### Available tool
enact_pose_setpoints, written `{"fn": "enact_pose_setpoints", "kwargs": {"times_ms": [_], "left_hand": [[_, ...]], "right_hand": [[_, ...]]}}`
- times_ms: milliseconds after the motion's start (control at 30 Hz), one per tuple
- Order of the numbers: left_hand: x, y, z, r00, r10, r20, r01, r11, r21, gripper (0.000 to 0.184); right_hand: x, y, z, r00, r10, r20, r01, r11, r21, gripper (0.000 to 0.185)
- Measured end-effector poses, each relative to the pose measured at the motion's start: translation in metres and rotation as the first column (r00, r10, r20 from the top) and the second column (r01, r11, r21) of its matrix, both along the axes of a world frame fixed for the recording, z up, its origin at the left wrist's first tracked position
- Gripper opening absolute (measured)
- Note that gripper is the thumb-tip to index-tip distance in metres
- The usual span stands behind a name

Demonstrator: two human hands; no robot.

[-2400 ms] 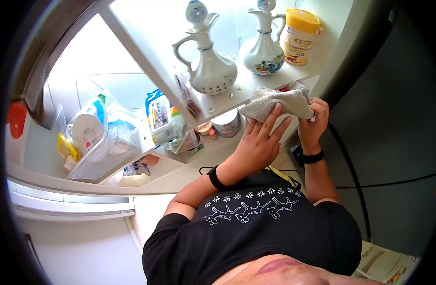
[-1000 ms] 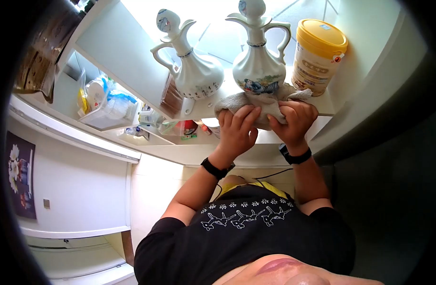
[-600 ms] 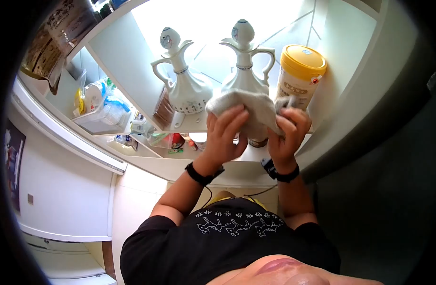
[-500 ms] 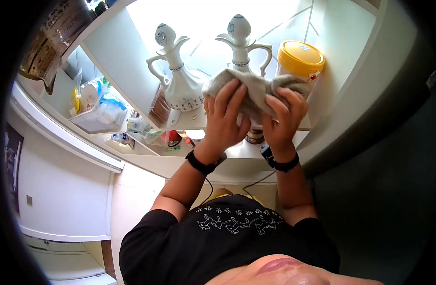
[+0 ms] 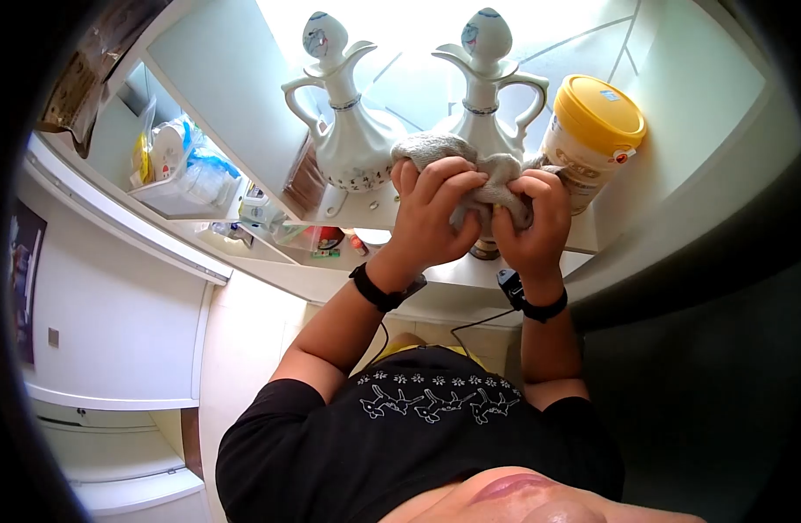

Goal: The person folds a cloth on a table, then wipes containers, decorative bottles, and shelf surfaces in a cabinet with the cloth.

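A crumpled grey cloth (image 5: 496, 187) is held between my two hands in front of the shelf. My left hand (image 5: 431, 213) has its fingers curled over the cloth's left part. On the right part, my right hand (image 5: 535, 222) is closed with its fingers bunched in the fabric. Right behind the cloth stands a white porcelain decanter (image 5: 486, 109) with a stopper and handle; its lower body is hidden. To its left is a matching porcelain decanter (image 5: 352, 144) with dark lettering round its base. A tub with a yellow lid (image 5: 599, 113) stands close beyond my right hand.
Left of the divider, a clear plastic bin (image 5: 187, 192) holds several packages. A brown packet (image 5: 306, 183) leans beside the left decanter. Small items, including a red one (image 5: 330, 238), lie on the lower shelf (image 5: 287, 270). A dark surface (image 5: 688, 392) fills the right side.
The cloth is now bunched more tightly and sits lower against the right decanter, with my hands slightly lower and closer together. The view has shifted, so the decanters and tub appear higher and further apart.
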State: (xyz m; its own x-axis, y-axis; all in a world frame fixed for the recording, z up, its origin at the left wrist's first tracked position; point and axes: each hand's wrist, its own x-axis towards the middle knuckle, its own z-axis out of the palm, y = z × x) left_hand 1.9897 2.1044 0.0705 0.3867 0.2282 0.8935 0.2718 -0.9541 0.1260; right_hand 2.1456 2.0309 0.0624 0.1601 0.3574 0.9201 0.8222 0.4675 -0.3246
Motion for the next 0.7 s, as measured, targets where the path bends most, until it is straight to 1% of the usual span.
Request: {"fn": "enact_pose_setpoints", "kwargs": {"times_ms": [133, 200, 333, 400, 633, 700], "left_hand": [[-0.002, -0.001, 0.001, 1.000, -0.023, 0.010, 0.022, 0.999, 0.023, 0.037], [-0.003, -0.001, 0.003, 0.998, -0.060, 0.013, 0.060, 0.997, 0.043, 0.032], [-0.005, -0.001, 0.004, 0.997, -0.078, -0.018, 0.078, 0.996, 0.042, 0.028], [-0.004, 0.000, 0.002, 0.994, -0.110, 0.006, 0.109, 0.992, 0.056, 0.025], [-0.009, 0.002, 0.003, 0.985, -0.172, -0.029, 0.174, 0.983, 0.062, 0.023], [-0.011, 0.002, 0.004, 0.971, -0.240, -0.020, 0.241, 0.969, 0.060, 0.024]], "right_hand": [[-0.002, -0.003, 0.004, 0.999, 0.029, -0.019, -0.030, 0.998, -0.058, 0.025], [-0.002, -0.005, 0.004, 0.995, 0.076, -0.064, -0.086, 0.981, -0.174, 0.021], [-0.004, -0.004, 0.004, 0.996, 0.076, -0.043, -0.082, 0.985, -0.151, 0.018], [-0.004, -0.006, 0.006, 0.993, 0.105, -0.051, -0.113, 0.971, -0.213, 0.017], [-0.003, -0.007, 0.009, 0.990, 0.135, -0.028, -0.138, 0.962, -0.234, 0.015], [-0.001, -0.009, 0.010, 0.981, 0.191, -0.045, -0.196, 0.939, -0.283, 0.015]]}}
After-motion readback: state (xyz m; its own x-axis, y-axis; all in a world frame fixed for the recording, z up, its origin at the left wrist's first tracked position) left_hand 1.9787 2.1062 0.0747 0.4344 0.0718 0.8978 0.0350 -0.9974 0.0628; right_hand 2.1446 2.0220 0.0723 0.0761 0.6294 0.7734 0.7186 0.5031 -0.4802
